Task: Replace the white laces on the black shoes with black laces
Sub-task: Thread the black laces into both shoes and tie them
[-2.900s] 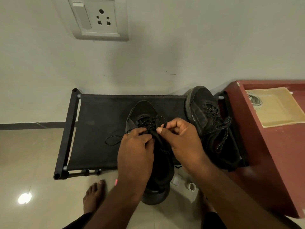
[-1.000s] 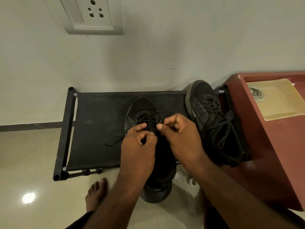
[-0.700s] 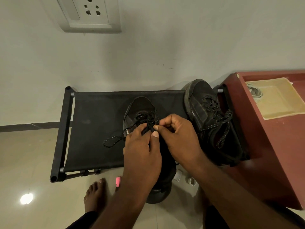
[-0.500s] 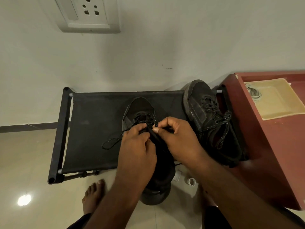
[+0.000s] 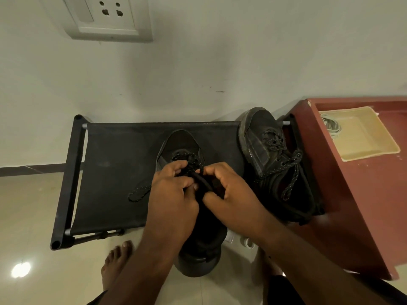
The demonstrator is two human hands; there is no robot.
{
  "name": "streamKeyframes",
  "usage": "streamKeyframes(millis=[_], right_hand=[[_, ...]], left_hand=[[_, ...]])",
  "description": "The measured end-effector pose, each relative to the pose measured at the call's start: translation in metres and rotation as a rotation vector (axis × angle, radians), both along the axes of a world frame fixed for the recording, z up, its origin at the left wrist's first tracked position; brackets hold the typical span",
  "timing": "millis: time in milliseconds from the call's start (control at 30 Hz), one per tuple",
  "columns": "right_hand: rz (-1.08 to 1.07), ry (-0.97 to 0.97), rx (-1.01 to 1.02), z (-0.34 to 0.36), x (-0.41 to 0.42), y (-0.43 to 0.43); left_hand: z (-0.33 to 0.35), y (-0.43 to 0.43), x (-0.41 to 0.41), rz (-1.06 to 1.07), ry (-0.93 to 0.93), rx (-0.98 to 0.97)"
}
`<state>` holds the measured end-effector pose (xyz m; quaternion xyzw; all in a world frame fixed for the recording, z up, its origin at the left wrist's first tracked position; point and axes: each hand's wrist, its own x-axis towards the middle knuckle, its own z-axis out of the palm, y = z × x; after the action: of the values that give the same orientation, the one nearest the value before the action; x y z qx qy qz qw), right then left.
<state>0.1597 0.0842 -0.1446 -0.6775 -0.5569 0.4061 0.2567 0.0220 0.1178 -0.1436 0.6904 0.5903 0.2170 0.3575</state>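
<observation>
Head view, looking down. A black shoe lay toe-up at the centre of a black fabric rack, its heel overhanging the rack's near edge at 6 o'clock. The left hand had its fingers curled over the laced throat of this shoe, gripping the black speckled lace, whose free end trailed out across the fabric toward 9 o'clock. The right hand, just beside the left and touching it, had its fingers curled likewise, thumb and forefinger pinching the same lace near the upper eyelets; the exact eyelet could not be told. A second black shoe, already laced in black speckled cord with loose ends hanging, leaned at 3 o'clock of the first, against the rack's right end. Farther toward 3 o'clock stood a red cabinet bearing a cream tray; the coiled white laces lay in the tray's far-left corner. A wall socket was at 11 o'clock of the frame, and a bare foot rested on the tiled floor at 7 o'clock.
</observation>
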Motion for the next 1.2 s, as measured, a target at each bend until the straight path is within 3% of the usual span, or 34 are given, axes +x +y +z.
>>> streamKeyframes(millis=[133, 267, 500, 567, 600, 633, 700, 767, 867, 1000, 1200], right_hand=[[-0.052, 0.011, 0.02, -0.003, -0.004, -0.001], [-0.082, 0.017, 0.037, -0.004, -0.006, 0.0], [-0.095, 0.039, 0.058, -0.004, -0.009, 0.0], [-0.096, 0.04, 0.062, -0.006, -0.007, -0.001], [-0.097, 0.045, 0.058, -0.007, -0.006, -0.001], [-0.097, 0.054, 0.052, -0.008, -0.006, -0.001], [-0.089, 0.068, 0.047, -0.007, -0.006, 0.0], [-0.082, 0.062, 0.057, -0.008, -0.006, 0.001], [-0.093, 0.054, 0.069, -0.008, -0.007, 0.001], [-0.101, 0.071, 0.069, -0.009, -0.006, 0.001], [-0.096, 0.089, 0.067, -0.011, -0.006, 0.002]], left_hand=[[0.007, 0.002, -0.006, -0.049, -0.067, -0.049], [0.018, 0.001, -0.013, -0.013, -0.268, -0.2], [0.051, 0.002, -0.021, 0.081, -1.27, -0.571], [0.055, 0.005, -0.026, 0.137, -1.449, -0.643], [0.055, 0.006, -0.028, 0.205, -1.422, -0.658], [0.053, 0.007, -0.029, 0.276, -1.272, -0.634], [0.049, 0.006, -0.028, 0.342, -0.699, -0.439], [0.044, 0.003, -0.024, 0.223, -0.198, -0.228], [0.04, -0.002, -0.022, 0.006, 0.141, -0.123], [0.042, 0.0, -0.028, -0.154, 0.28, -0.173], [0.05, -0.004, -0.029, -0.27, 0.016, -0.169]])
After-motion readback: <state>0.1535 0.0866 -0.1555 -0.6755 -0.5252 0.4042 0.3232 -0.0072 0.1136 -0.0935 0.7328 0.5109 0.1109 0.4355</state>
